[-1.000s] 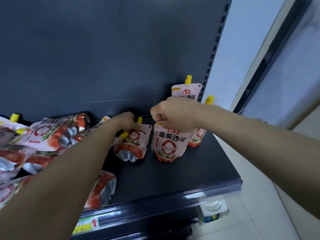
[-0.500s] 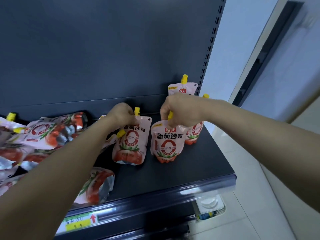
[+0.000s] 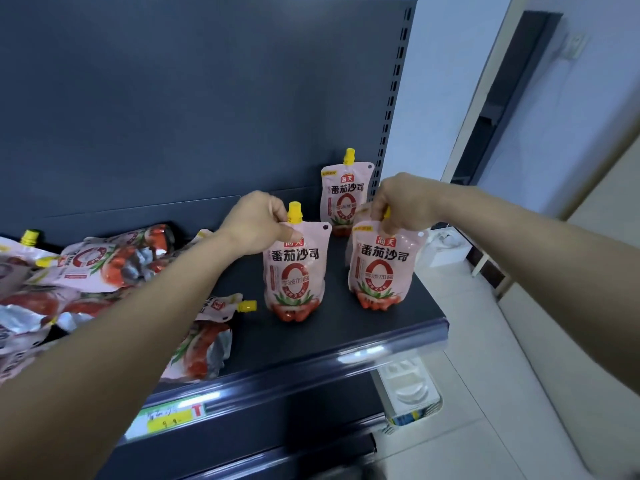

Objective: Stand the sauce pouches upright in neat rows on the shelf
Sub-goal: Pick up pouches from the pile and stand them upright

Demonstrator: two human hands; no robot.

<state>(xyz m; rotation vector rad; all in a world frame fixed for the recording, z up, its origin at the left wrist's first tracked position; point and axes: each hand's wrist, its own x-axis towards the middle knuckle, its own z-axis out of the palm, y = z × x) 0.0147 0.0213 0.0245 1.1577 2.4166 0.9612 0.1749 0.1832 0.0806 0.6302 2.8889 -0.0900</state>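
Two pink tomato sauce pouches with yellow caps stand upright side by side near the front of the dark shelf (image 3: pixel 346 337). My left hand (image 3: pixel 258 221) pinches the top of the left pouch (image 3: pixel 294 271) beside its cap. My right hand (image 3: pixel 403 202) grips the top of the right pouch (image 3: pixel 379 265), covering its cap. A third pouch (image 3: pixel 346 192) stands upright behind them against the back panel. Part of another pouch shows behind the right one. A heap of lying pouches (image 3: pixel 104 265) fills the shelf's left side.
One pouch (image 3: pixel 225 304) lies flat by my left forearm, its cap pointing right, and another (image 3: pixel 201 355) lies near the front edge. A yellow price tag (image 3: pixel 169 419) sits on the shelf rail. The shelf ends at the right upright (image 3: pixel 389 116); tiled floor lies beyond.
My left hand lifted a lying pouch and stood it upright beside the right pouch. My right hand kept hold of the right pouch's top.
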